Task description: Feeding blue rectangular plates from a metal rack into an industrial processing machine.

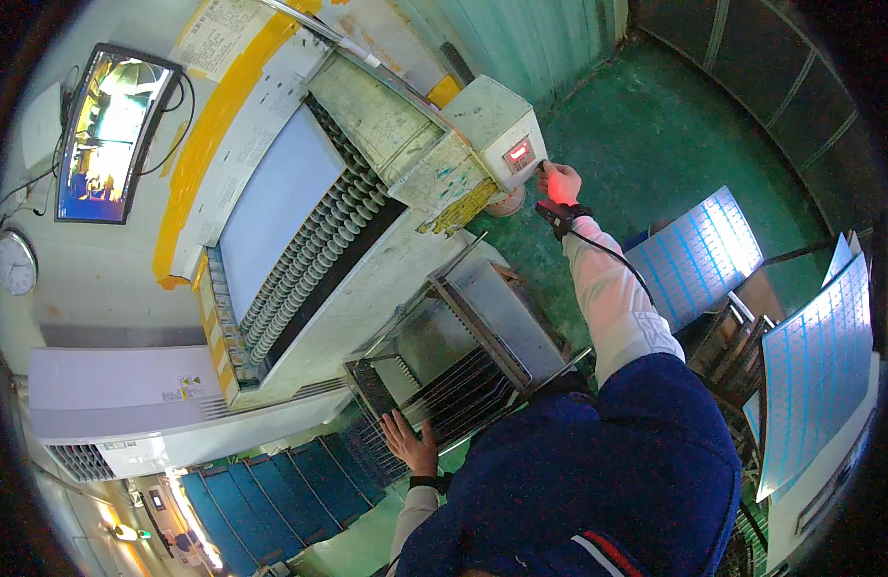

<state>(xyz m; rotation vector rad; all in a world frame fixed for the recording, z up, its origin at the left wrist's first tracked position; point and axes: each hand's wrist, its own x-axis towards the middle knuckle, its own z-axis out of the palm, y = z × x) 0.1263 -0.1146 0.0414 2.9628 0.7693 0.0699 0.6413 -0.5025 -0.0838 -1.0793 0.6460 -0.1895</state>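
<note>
Right hand [559,181], arm fully extended, fingers curled with the fingertips touching the side of a cream control box [497,130] beside its red-lit display [518,154]. Left hand [408,442], fingers spread, pressed flat on the slatted metal rack [444,394] at the machine's outfeed. The large grey machine [300,221] carries a roller bed and stands on a green floor [655,125]. Gridded blue sheets [699,252] lie to the right; a monitor [112,135] and clock [16,262] hang on the wall.

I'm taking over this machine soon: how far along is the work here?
Looks done: blue sheets already lie stacked at the right. In hand: the right hand touches the control box by its red display, and the left hand rests on the wire rack. What remains cannot be told.
</note>
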